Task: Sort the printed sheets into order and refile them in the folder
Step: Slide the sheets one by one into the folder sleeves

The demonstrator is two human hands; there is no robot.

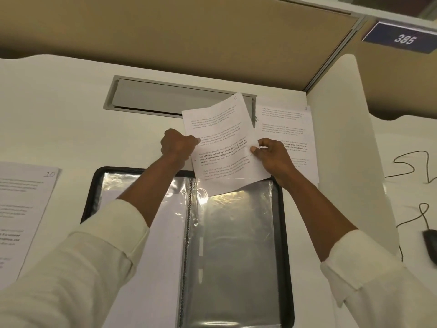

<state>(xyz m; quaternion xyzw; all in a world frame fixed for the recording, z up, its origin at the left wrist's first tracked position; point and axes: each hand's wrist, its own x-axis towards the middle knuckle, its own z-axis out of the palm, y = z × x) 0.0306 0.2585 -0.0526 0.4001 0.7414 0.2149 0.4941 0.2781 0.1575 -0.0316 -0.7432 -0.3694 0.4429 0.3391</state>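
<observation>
Now both hands hold one printed sheet [222, 140] above the far edge of the open folder [189, 245]. The left hand [178, 144] is closed like a fist and grips the left edge of the sheet. The right hand [272, 157] grasps the right edge, with the thumb on top of the paper and the other fingers behind it. The sheet is tilted, its top leaning to the right, and a handwritten number, which looks like 6, stands near its top edge. Its lower edge lies over the top of the right-hand plastic sleeve [236, 245] of the folder; whether it is already inside the sleeve, I cannot tell.

The folder lies open on the white desk [59, 102], with a black border and shiny clear sleeves on both sides of the spine. The left sleeve seems to hold a white page.

Behind the right hand, a small pile of printed sheets [286, 129] lies on the desk, just beside the white side panel [343, 138]. At the left edge of the desk, another sheet [23, 209] lies flat, marked 10 in its upper corner. Behind the held sheet there is a grey cable hatch [165, 95] in the desk. On the far right, a dark mouse [429, 242] and its cable [413, 166] lie beyond the panel. A blue sign [402, 39] with 385 hangs at the upper right.
</observation>
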